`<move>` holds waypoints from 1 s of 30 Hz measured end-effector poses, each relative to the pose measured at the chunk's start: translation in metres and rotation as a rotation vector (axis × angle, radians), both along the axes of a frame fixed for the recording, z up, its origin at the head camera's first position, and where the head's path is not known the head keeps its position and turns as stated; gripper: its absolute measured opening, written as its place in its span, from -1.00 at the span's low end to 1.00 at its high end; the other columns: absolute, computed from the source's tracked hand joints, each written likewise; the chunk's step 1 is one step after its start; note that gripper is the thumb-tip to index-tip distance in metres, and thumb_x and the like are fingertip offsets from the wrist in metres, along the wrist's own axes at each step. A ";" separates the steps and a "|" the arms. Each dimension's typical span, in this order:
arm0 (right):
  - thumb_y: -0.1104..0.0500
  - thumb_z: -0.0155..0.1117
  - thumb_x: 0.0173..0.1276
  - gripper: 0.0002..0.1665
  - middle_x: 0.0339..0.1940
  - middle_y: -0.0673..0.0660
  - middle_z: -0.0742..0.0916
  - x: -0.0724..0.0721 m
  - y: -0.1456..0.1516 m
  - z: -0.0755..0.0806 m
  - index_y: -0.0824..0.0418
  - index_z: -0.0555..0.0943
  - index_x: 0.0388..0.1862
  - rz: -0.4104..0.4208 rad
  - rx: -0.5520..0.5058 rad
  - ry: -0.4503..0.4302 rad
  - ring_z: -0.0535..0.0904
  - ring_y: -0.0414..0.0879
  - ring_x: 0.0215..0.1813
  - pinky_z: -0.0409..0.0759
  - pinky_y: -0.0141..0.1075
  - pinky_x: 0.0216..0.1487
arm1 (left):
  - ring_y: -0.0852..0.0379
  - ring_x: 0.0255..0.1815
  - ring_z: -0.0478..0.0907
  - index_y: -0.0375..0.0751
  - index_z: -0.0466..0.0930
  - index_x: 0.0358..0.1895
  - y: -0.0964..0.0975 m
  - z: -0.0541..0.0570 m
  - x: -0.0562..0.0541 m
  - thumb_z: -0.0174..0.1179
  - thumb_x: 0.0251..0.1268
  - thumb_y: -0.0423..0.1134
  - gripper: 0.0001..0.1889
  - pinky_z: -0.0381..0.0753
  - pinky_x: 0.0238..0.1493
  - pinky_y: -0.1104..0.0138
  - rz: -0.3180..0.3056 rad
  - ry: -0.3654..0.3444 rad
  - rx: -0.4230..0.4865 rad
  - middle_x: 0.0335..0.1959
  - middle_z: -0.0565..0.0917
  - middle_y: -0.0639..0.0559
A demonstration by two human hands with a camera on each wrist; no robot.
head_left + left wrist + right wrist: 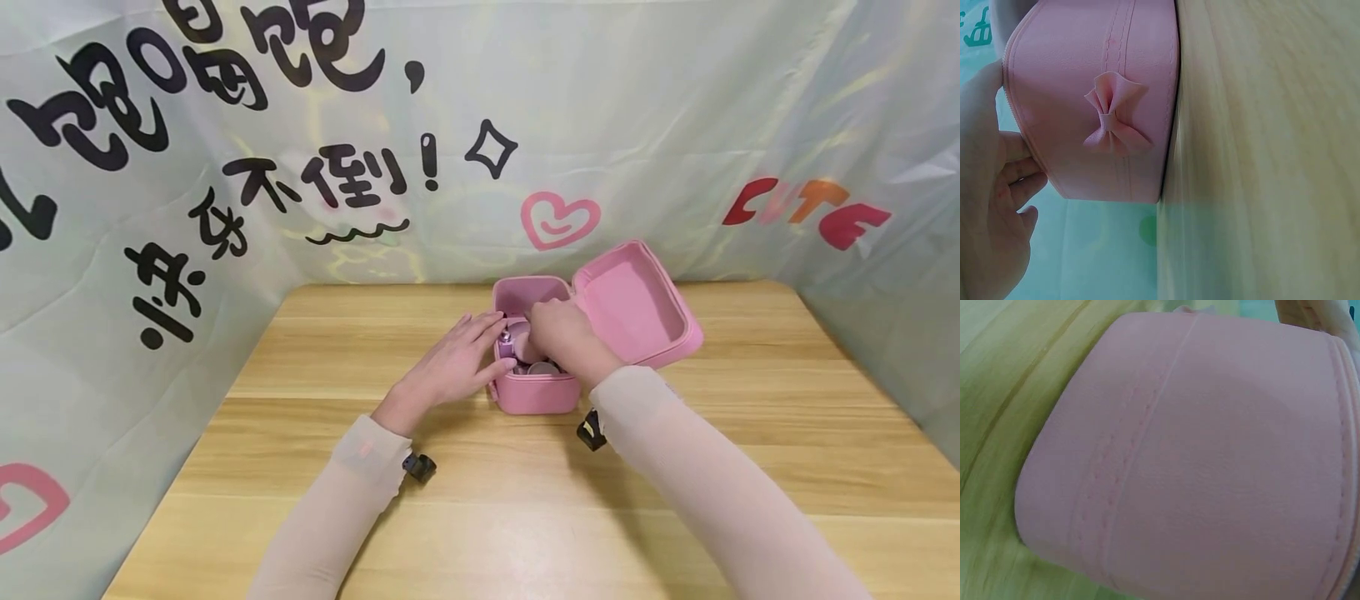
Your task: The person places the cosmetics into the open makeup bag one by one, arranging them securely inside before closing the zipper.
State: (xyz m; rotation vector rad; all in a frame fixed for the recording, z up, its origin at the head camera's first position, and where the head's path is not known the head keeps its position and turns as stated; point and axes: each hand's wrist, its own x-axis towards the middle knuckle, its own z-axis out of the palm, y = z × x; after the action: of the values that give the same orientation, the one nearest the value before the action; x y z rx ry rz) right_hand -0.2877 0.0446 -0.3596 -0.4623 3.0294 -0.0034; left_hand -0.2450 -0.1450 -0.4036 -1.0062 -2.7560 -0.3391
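Note:
A pink case [538, 393] with a zip-edged rim stands on the table, its lid [630, 300] swung back to the right. My left hand [461, 358] rests on the case's left rim, fingers extended over the edge and thumb at the front corner. In the left wrist view a pink bow [1110, 119] decorates the side below that hand. My right hand [562, 329] reaches down inside the case; its fingertips are hidden, and I cannot tell what they hold. Beside it lie a small purple bottle [507, 343] with a shiny top and a round greyish item [543, 368].
The case sits toward the back of the wooden table [465, 517]. A pale cloth [660, 108] with black lettering, a pink heart and colourful letters hangs behind and at both sides. The open lid leans out to the case's right.

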 end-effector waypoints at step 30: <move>0.04 0.20 0.40 -0.65 -0.10 0.27 0.67 0.049 0.030 0.022 0.31 0.61 -0.06 0.172 -0.156 0.475 0.54 0.24 -0.02 0.52 0.10 -0.02 | 0.06 0.54 0.00 -0.26 0.16 0.50 -0.001 -0.002 0.000 -0.31 0.50 0.30 -0.21 -0.22 0.54 0.20 -0.004 0.006 0.018 0.51 0.18 -0.13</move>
State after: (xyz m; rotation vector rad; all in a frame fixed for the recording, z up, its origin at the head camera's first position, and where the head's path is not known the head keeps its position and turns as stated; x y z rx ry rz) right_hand -0.2389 0.0744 -0.3379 -0.8467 3.4517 -0.1398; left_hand -0.2454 -0.1461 -0.4057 -1.0061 -2.7410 -0.3608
